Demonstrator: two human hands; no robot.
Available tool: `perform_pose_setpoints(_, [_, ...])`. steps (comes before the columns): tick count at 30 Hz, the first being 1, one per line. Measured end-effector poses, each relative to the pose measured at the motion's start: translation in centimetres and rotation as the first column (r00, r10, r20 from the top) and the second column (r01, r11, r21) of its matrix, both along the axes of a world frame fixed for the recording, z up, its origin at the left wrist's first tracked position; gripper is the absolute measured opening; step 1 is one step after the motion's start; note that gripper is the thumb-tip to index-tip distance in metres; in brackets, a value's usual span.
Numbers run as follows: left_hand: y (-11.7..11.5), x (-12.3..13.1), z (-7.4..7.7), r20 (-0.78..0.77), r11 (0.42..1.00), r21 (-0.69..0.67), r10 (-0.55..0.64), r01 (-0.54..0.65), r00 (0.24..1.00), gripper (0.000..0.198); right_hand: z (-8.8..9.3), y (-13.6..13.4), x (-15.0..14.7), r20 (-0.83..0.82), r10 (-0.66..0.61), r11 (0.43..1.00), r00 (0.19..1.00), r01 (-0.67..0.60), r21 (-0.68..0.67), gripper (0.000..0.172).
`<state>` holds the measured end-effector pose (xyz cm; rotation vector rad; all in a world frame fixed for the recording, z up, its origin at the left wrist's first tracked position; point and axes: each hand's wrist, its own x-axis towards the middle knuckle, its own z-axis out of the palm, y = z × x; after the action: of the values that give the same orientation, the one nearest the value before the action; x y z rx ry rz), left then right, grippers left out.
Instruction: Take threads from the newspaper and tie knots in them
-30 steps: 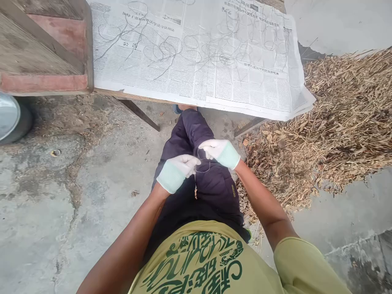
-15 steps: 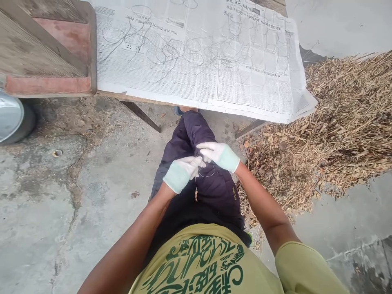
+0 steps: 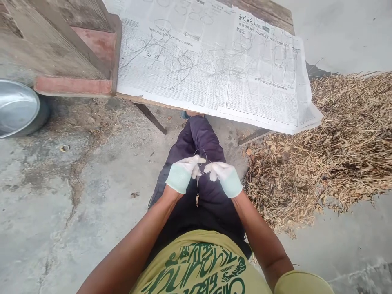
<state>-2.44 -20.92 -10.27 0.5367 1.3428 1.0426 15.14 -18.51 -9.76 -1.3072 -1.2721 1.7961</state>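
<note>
Over my lap, both hands wear white gloves with pale green cuffs. A thin, pale looped wire [image 3: 201,150] runs between them, with one loop standing above my left fingers. My left hand [image 3: 186,170] is closed, thumb and fingers pinched on the wire. Close by on the right, my right hand [image 3: 222,174] also has its fingertips pinched on the wire. The spot where the wire passes between the hands is too fine to make out fully. Beyond my knees, several similar looped wires [image 3: 182,61] lie on newspaper [image 3: 208,98].
The newspaper covers a wooden bench or table [image 3: 275,12] in front of me. At the left are a red-and-brown wooden stool [image 3: 73,85] and a metal basin [image 3: 18,106]. Dry stalks and leaves [image 3: 346,139] are heaped on the concrete floor [image 3: 107,188] at the right.
My right hand has moved down and turned, from above the left hand to level beside it. A wire loop now shows above my left fingers. The view has shifted slightly.
</note>
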Motion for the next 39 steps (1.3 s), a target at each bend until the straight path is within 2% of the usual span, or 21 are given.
perform_pose_setpoints(3, [-0.1, -0.5, 0.1, 0.179, 0.997, 0.008, -0.082, 0.082, 0.980, 0.045, -0.2, 0.1, -0.4, -0.133, -0.023, 0.997, 0.991, 0.013, -0.078, 0.036])
perform_pose_setpoints(7, [-0.1, -1.3, 0.3, 0.420, 0.978, 0.000, -0.191, 0.211, 0.887, 0.040, -0.3, 0.1, -0.4, -0.268, -0.032, 0.994, 0.963, 0.003, -0.108, 0.041])
perform_pose_setpoints(10, [-0.2, -1.5, 0.5, 0.451, 0.967, 0.001, -0.229, 0.256, 0.863, 0.039, -0.3, 0.0, -0.4, -0.294, -0.002, 0.995, 0.956, -0.028, -0.098, 0.042])
perform_pose_setpoints(14, [-0.2, -1.3, 0.9, 0.364, 0.954, 0.003, -0.281, 0.300, 0.888, 0.047, -0.1, 0.4, -0.3, -0.294, 0.037, 0.994, 0.955, -0.065, -0.087, 0.040])
perform_pose_setpoints(19, [-0.1, -0.7, 1.1, 0.269, 0.938, 0.059, -0.344, 0.341, 0.900, 0.052, 1.2, 1.5, 0.1, -0.302, 0.111, 0.979, 0.947, -0.156, -0.128, 0.038])
perform_pose_setpoints(21, [0.0, -0.6, 1.1, 0.241, 0.943, 0.064, -0.332, 0.326, 0.912, 0.052, 1.8, 2.0, 0.3, -0.296, 0.123, 0.974, 0.947, -0.172, -0.145, 0.039])
perform_pose_setpoints(24, [0.2, -0.8, 1.1, 0.184, 0.954, 0.077, -0.300, 0.291, 0.936, 0.053, 2.2, 2.5, 0.5, -0.231, 0.092, 0.984, 0.969, -0.123, -0.126, 0.038])
perform_pose_setpoints(28, [0.7, -1.8, 1.5, 0.050, 0.948, 0.138, -0.297, 0.288, 0.954, 0.058, 2.1, 2.6, 0.8, -0.140, 0.076, 0.995, 0.987, -0.085, -0.055, 0.039])
perform_pose_setpoints(32, [1.7, -2.9, 1.7, -0.093, 0.959, 0.150, -0.230, 0.242, 0.969, 0.066, 1.9, 2.3, 0.7, -0.122, 0.101, 0.993, 0.987, -0.107, -0.042, 0.039])
perform_pose_setpoints(35, [2.7, -3.2, 1.4, -0.201, 0.941, 0.132, -0.281, 0.311, 0.938, 0.060, 2.0, 2.2, 0.4, -0.143, 0.093, 0.993, 0.985, -0.102, -0.058, 0.039])
perform_pose_setpoints(39, [3.6, -3.1, 0.8, -0.221, 0.908, 0.085, -0.384, 0.410, 0.896, 0.045, 2.1, 2.4, 0.1, -0.162, 0.061, 0.993, 0.985, -0.077, -0.094, 0.039])
